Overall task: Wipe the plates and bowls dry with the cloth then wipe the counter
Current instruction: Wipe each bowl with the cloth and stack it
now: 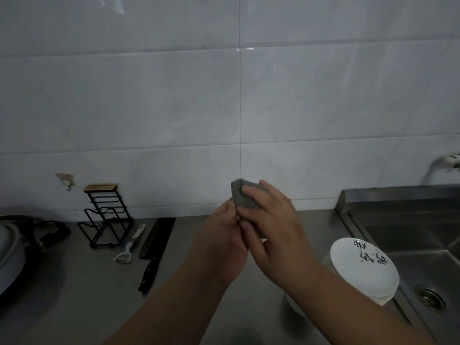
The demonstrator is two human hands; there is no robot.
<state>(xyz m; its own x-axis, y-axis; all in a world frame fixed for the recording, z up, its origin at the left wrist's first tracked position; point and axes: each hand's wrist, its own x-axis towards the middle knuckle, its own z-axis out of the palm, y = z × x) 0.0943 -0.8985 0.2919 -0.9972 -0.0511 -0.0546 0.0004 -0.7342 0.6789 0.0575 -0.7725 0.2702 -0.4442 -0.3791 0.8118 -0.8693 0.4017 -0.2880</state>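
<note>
Fingers (251, 192) of right hand (271, 220) curl over grey cloth (240, 199); left hand (221, 235) pinches its lower edge. Cloth held above steel desk (82, 290). White plates (363, 267) stacked beside sink (410, 245), right of hands.

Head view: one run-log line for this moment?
phase: cloth prep | left hand: grips cloth | right hand: grips cloth | plates: stacked beside sink, untouched | counter: unwiped

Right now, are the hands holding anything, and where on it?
Both hands hold a grey cloth above the counter. The left hand pinches its lower edge; the right hand wraps over its side, fingers on top.
</note>
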